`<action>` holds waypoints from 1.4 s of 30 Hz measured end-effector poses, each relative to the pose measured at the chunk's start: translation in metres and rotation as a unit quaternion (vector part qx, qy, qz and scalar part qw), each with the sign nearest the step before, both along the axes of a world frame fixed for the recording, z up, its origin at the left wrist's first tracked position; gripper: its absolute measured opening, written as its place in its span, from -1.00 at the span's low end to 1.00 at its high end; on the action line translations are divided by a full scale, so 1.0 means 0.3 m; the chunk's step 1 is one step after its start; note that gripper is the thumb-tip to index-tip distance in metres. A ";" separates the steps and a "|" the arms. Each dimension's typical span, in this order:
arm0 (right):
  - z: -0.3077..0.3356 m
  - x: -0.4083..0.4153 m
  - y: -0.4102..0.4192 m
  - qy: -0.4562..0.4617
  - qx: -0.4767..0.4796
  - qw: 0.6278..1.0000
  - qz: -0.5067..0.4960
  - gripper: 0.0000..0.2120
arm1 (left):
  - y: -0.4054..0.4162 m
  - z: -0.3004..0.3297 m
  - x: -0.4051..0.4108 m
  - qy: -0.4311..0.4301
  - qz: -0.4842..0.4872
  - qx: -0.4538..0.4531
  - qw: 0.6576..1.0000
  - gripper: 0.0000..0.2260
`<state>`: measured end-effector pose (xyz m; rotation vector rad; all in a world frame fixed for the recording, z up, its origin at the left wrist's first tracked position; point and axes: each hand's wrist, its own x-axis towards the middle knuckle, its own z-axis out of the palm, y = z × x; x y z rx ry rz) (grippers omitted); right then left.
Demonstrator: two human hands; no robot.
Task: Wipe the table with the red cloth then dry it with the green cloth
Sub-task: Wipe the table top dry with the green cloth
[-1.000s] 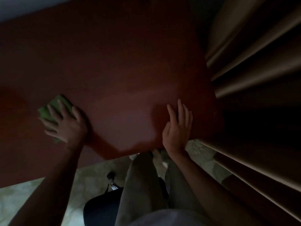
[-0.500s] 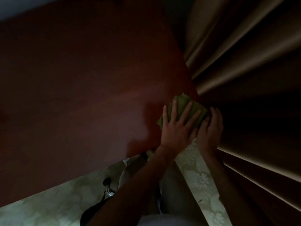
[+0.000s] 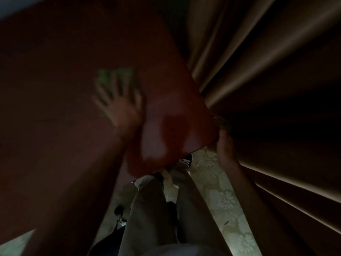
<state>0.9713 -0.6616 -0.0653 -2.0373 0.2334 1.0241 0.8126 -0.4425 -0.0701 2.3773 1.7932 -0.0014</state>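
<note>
Green cloth [image 3: 118, 78] lies flat on the dark red-brown counter [image 3: 55, 71], pinned under the spread fingers of the left hand [image 3: 120, 106], which presses it down with straight fingers rather than gripping it. The cloth sits just beyond the palm, towards the far side of the counter, so the hand is behind it and the forearm reaches in from the near left. Motion blur softens both, and the cloth's exact outline is hard to read in the dim light.

At the counter's near right corner, the right hand [image 3: 224, 145] is at the edge beside the brown curtain [image 3: 258, 61]; its fingers are dark and partly hidden, so whether it holds the edge, the curtain or nothing cannot be told. No red cloth is in view.

With the green cloth under the hand, the drying pass appears to be under way. The left hand alone carries the cloth, and open counter stretches away to the left and far side, so any further strokes would likely run that way, away from the curtain. Below, grey trousers [image 3: 153, 209] and a patterned floor [image 3: 221, 196] show.
</note>
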 end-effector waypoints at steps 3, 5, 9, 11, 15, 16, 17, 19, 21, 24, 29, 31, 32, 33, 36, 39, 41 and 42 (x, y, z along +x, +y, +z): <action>-0.006 0.017 -0.007 0.042 0.028 0.997 -0.055 -0.66 | -0.267 0.000 0.221 -0.020 -0.239 0.010 0.971 -0.49; -0.006 0.036 -0.020 0.088 0.067 0.989 -0.102 -0.62 | -0.437 0.004 0.273 -0.011 -0.394 -0.007 0.919 -0.50; -0.039 0.060 -0.036 0.094 0.049 0.988 -0.109 -0.47 | -0.533 -0.038 0.142 -0.010 -0.548 -0.001 0.837 -0.61; -0.002 0.044 -0.007 0.021 0.038 0.999 -0.024 -0.56 | -0.483 -0.035 0.033 -0.047 -0.518 -0.002 0.854 -0.59; 0.061 0.007 0.069 -0.100 0.028 0.982 0.160 -0.63 | -0.232 -0.008 -0.200 -0.035 -0.345 0.008 0.938 -0.50; 0.061 0.008 0.090 -0.130 0.014 0.971 0.201 -0.59 | -0.147 -0.004 -0.254 -0.015 -0.278 0.012 0.960 -0.49; 0.064 0.015 0.117 -0.155 -0.004 0.958 0.240 -0.55 | -0.060 -0.001 -0.301 0.000 -0.206 0.014 0.978 -0.48; 0.062 0.045 0.194 -0.179 -0.016 0.939 0.293 -0.53 | 0.096 0.001 -0.355 0.010 -0.058 0.005 0.998 -0.45; 0.057 0.078 0.298 -0.189 0.002 0.928 0.320 -0.53 | 0.196 -0.005 -0.334 0.009 0.067 0.005 0.998 -0.43; 0.045 0.086 0.436 -0.242 -0.027 0.912 0.329 -0.52 | 0.229 -0.011 -0.176 -0.004 0.148 0.020 0.989 -0.43; 0.022 0.053 0.479 -0.403 -0.134 0.857 0.293 -0.54 | -0.001 -0.026 0.248 -0.033 -0.093 0.029 0.995 -0.46; 0.003 0.067 0.475 -0.454 -0.130 0.839 0.270 -0.60 | -0.109 -0.016 0.360 -0.055 -0.182 0.009 0.982 -0.50; 0.002 0.070 0.480 -0.443 -0.130 0.849 0.257 -0.62 | -0.124 -0.015 0.377 -0.058 -0.206 0.007 0.977 -0.52; 0.003 0.073 0.484 -0.408 -0.144 0.863 0.262 -0.61 | -0.117 -0.019 0.372 -0.062 -0.221 0.010 0.973 -0.54; 0.007 0.078 0.480 -0.364 -0.158 0.877 0.272 -0.58 | -0.048 -0.027 0.239 -0.090 -0.234 0.034 0.967 -0.54; 0.023 0.064 0.477 -0.372 -0.138 0.879 0.266 -0.56 | 0.046 -0.029 -0.038 -0.091 -0.137 0.051 0.985 -0.52; 0.033 0.054 0.478 -0.373 -0.129 0.878 0.271 -0.56 | 0.137 -0.046 -0.314 -0.069 -0.037 0.079 0.994 -0.54; 0.042 0.046 0.478 -0.375 -0.127 0.874 0.280 -0.56 | 0.179 -0.050 -0.474 -0.052 0.013 0.093 0.994 -0.55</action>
